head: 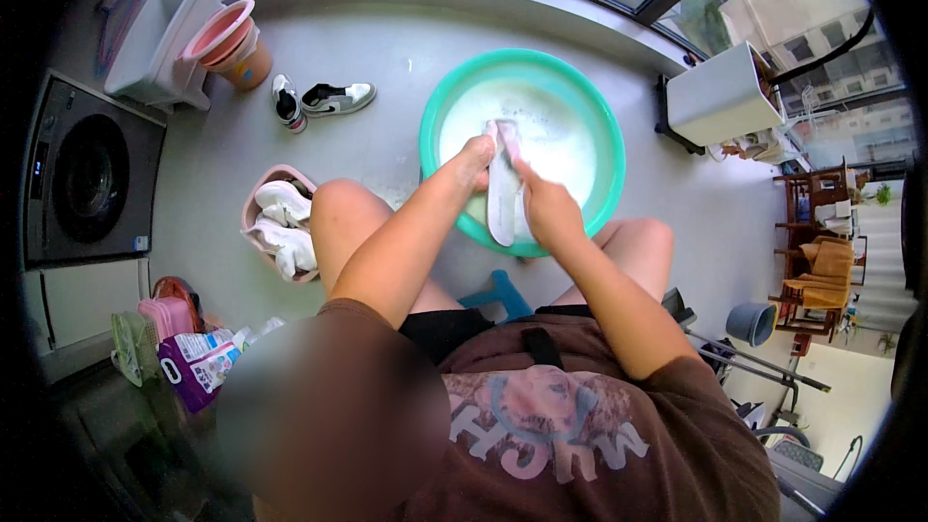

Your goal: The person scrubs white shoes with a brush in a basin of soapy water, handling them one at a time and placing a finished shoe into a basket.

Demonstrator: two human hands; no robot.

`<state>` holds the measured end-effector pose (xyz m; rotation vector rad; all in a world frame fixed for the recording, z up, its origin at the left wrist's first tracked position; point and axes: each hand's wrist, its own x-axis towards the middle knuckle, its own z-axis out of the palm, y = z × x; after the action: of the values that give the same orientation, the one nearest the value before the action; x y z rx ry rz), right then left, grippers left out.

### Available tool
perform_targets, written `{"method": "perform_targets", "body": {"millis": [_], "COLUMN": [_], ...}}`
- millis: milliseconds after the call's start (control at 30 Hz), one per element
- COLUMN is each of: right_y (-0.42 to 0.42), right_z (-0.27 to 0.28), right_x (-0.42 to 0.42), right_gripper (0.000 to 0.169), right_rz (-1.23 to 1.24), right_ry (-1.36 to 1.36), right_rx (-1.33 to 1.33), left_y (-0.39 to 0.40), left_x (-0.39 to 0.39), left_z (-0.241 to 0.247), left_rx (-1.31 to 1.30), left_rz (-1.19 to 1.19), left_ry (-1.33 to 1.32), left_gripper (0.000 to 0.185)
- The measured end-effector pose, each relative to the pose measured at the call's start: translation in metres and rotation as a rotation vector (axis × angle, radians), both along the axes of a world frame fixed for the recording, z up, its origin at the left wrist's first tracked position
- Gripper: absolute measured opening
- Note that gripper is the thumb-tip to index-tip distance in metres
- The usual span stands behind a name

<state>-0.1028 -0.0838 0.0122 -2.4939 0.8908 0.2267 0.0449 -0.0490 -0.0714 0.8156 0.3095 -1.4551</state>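
Note:
My left hand [475, 159] grips the edge of a long white shoe sole [501, 203], held tilted over the near side of a green plastic basin [615, 159]. Whether the sole belongs to a whole shoe cannot be told. Against its far end, my right hand [552, 206] is closed on a pinkish tool [509, 138], possibly a brush; blur and the fingers hide its shape. Milky, sudsy water [544, 109] fills much of the basin, which stands on the floor between my knees.
White shoes [283, 203] lie in a pink tub [249, 206] by my left knee. Grey-and-white sneakers [337, 99] stand farther off, near stacked buckets [243, 61]. A washing machine [94, 174] is at far left. A white bin [714, 98] stands right; a purple bag [192, 370] is at lower left.

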Motion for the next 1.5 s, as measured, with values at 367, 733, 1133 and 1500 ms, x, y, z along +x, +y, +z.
{"method": "perform_targets", "body": {"millis": [367, 733, 1133, 1500], "right_y": [0.006, 0.006, -0.013, -0.003], "right_z": [-0.015, 0.0, -0.003, 0.002], "right_x": [0.0, 0.003, 0.013, -0.028], "right_gripper": [0.046, 0.044, 0.051, 0.057], "right_rz": [0.013, -0.035, 0.029, 0.019], "right_ry": [-0.187, -0.107, -0.034, -0.013], "right_rx": [0.083, 0.053, -0.071, -0.006], "left_y": [-0.004, -0.001, -0.003, -0.004], "left_x": [0.007, 0.009, 0.0, -0.006], "left_z": [-0.009, -0.008, 0.001, -0.004], "left_rx": [-0.038, -0.19, -0.205, -0.166], "left_rz": [0.101, -0.022, -0.053, -0.274], "left_ry": [0.066, -0.037, -0.032, 0.021], "left_gripper": [0.058, 0.058, 0.065, 0.051]}}
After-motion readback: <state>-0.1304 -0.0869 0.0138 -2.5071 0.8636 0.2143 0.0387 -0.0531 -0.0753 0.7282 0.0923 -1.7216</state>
